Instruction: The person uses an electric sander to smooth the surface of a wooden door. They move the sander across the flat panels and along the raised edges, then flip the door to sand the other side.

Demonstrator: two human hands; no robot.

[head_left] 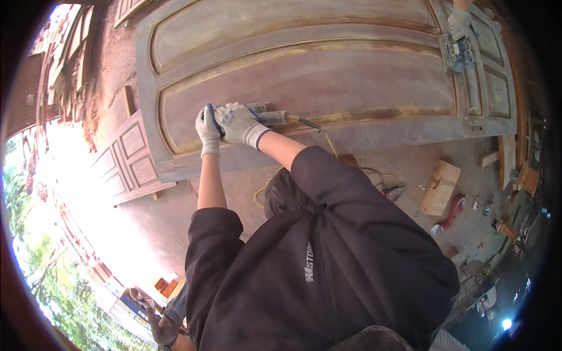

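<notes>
Both my hands wear white knit gloves with blue palms and are together on a corded power tool with a grey cylindrical body. My right hand is closed over the body. My left hand is closed at the tool's front end, which the gloves mostly hide. Under the tool lies a large panelled wooden door, flat, with greyish-brown panels and yellowish bare wood along the mouldings. A yellow cord runs from the tool's rear over the door's near edge.
At the far right another person's gloved hand holds a second power tool on the door. A smaller panelled door stands at left. On the floor at right are a wooden board and a red object. Planks lean at far left.
</notes>
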